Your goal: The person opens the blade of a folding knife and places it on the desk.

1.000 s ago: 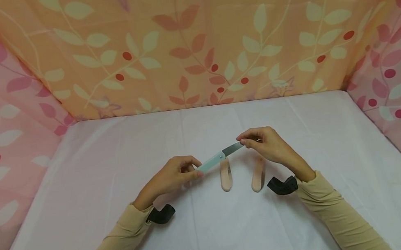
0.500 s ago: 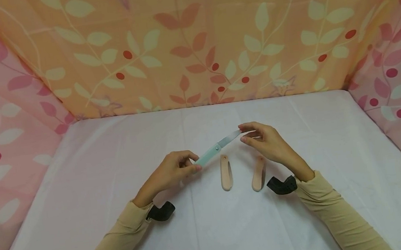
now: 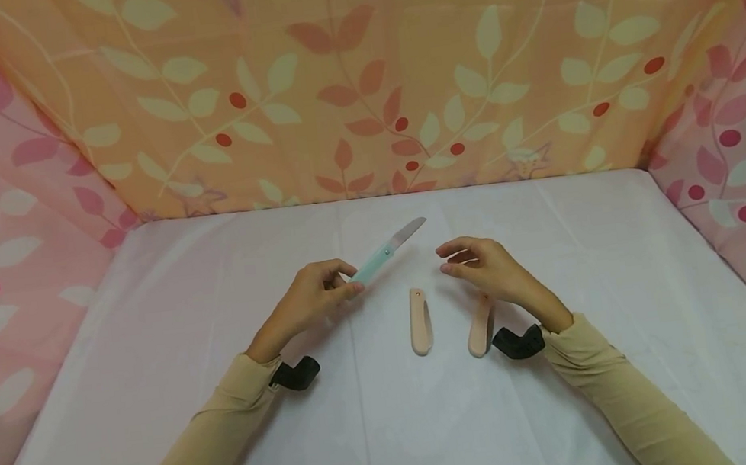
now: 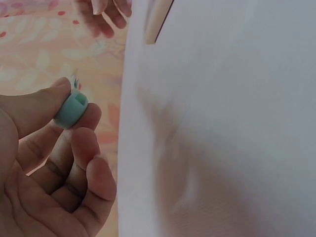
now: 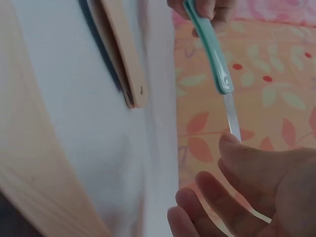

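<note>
left hand (image 3: 314,291) pinches knife (image 3: 387,252) by handle (image 3: 370,268) | right hand (image 3: 487,267) holds nothing, fingers loosely curved | best: firm pinch, avoid blade (image 3: 409,232)

Right hand (image 3: 487,267) has let go of blade tip (image 3: 419,222), earlier pinched, on pale-green folding knife (image 3: 372,266); gap now separates hand and blade tip. Left hand (image 3: 313,293) has carried knife leftward, farther across counter (image 3: 423,426); slant now steeper in head view.
</note>
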### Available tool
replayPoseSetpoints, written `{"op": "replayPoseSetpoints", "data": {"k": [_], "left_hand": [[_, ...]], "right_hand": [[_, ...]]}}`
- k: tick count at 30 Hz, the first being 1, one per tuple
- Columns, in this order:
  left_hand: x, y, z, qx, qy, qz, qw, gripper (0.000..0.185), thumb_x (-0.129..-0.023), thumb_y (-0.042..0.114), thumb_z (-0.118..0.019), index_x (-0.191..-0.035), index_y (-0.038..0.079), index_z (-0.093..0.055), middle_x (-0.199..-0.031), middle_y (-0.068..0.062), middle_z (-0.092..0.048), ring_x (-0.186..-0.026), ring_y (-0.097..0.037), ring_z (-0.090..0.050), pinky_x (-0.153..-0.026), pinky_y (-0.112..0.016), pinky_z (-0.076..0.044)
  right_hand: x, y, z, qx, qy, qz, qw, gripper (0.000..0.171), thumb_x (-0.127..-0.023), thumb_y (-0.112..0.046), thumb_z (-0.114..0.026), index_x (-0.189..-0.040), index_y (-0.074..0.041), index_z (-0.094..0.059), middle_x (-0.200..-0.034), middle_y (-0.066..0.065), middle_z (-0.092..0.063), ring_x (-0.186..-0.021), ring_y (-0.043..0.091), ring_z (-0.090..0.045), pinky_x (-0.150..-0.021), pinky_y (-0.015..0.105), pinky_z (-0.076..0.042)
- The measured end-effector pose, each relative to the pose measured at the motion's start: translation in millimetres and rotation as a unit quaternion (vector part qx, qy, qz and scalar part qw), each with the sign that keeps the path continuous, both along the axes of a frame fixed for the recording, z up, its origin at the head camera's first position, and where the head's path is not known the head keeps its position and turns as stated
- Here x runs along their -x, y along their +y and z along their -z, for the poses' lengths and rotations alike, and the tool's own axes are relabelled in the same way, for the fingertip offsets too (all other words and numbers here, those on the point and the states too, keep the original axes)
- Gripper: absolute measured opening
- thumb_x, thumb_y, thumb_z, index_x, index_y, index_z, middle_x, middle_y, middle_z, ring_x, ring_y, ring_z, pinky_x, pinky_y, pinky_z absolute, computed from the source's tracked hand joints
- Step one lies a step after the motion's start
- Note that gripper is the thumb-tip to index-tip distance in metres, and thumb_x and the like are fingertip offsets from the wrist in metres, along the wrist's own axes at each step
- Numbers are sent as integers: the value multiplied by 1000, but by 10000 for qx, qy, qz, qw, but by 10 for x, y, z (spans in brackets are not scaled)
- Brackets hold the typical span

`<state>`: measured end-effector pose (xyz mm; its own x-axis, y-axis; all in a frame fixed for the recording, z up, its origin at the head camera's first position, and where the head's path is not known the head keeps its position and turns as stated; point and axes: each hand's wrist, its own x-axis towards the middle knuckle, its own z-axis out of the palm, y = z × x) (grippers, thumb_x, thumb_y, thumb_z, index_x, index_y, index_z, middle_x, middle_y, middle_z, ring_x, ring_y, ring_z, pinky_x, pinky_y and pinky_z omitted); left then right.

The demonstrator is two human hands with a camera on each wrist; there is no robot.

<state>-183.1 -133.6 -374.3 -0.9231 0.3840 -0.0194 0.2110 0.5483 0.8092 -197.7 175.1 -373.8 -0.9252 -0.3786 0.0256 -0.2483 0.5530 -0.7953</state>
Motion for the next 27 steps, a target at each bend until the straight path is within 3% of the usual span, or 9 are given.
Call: {"op": "replayPoseSetpoints", "data": {"k": [12,27], "left_hand": [[227,27,-15,106,-70,-281,9995,31,-93,23,-70,-116,2,-67,-83,-17,-72,-63,-14,-58,-59,-26,-48],[464,-14,15,289,-34,-504,9983,34,-94,22,-69,-118,-1,-65,-86,-18,-73,-72,-21,-64,-61,-24,-47]], "right_hand": [[99,-139,94,-373,-186,-552,9976,37,-95,-18,-68,-126,0,-64,-127,18,-66,-112,35,-65,-94,46,-53],[46,-286,121,-625,-149,-1401,9881,37,-89,-13,-73,-123,1,-66,-122,16,-68,-108,28,-64,-95,42,-50]]}}
